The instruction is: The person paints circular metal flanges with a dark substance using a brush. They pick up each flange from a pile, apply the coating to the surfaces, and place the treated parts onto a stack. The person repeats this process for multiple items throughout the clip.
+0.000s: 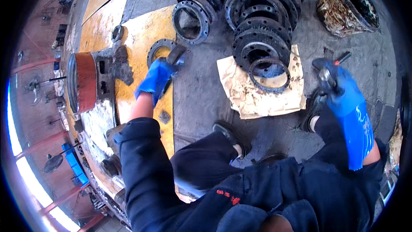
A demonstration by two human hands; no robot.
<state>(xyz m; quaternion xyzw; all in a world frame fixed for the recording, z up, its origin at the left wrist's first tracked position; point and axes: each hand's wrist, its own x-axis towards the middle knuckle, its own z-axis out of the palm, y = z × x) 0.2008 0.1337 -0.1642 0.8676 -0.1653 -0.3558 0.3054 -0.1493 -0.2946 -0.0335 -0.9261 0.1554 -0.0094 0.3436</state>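
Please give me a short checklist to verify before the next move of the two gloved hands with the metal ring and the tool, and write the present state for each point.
1. Left hand has a grip on the dark ring: ok, the blue glove closes on its lower edge.
2. Ring is clear of the flange on the yellow floor: cannot tell, the two overlap in the view.
3. Right hand holds the red-tipped tool firmly: ok, the fingers wrap it.
4. Both gloves on: ok.
5. Loose ring lies flat on the stained paper: ok.
6. Stacked flanges are stable: cannot tell, they lean and overlap.
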